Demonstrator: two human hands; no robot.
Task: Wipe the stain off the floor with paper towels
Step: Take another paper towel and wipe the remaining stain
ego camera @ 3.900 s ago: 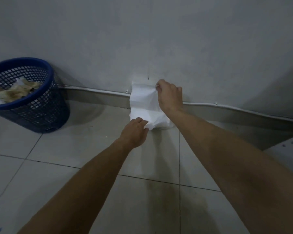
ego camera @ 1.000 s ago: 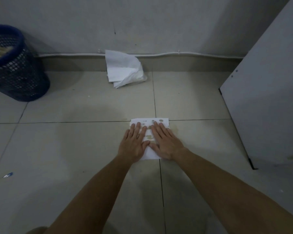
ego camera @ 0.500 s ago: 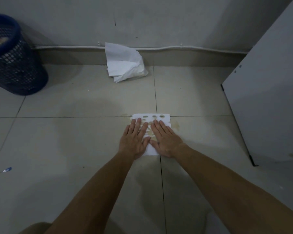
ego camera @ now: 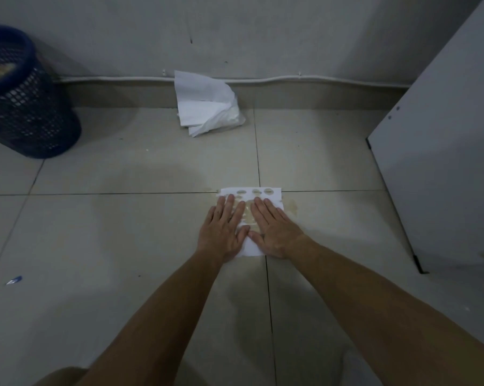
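- A folded white paper towel point(ego camera: 251, 247) lies flat on the tiled floor point(ego camera: 124, 232), at the crossing of the grout lines, directly over the yellowish stain point(ego camera: 290, 208).
- The left hand point(ego camera: 222, 232) and the right hand point(ego camera: 273, 229) lie side by side on the towel, fingers straight and flat, pressing down and grasping nothing.
- Yellow oval marks show through the towel's far edge and between the hands, so by my reading the sheet is soaking up liquid.
- The stain is not gone: a yellowish patch shows on the tile just right of the towel, and a faint trace at its far left corner.
- What is left, as I judge it: wipe those edges, then discard the wet sheet, probably in the blue mesh wastebasket point(ego camera: 26, 107) at the far left.
- A loose pile of fresh paper towels point(ego camera: 204, 104) rests against the baseboard, well apart from the hands, should another sheet be needed.
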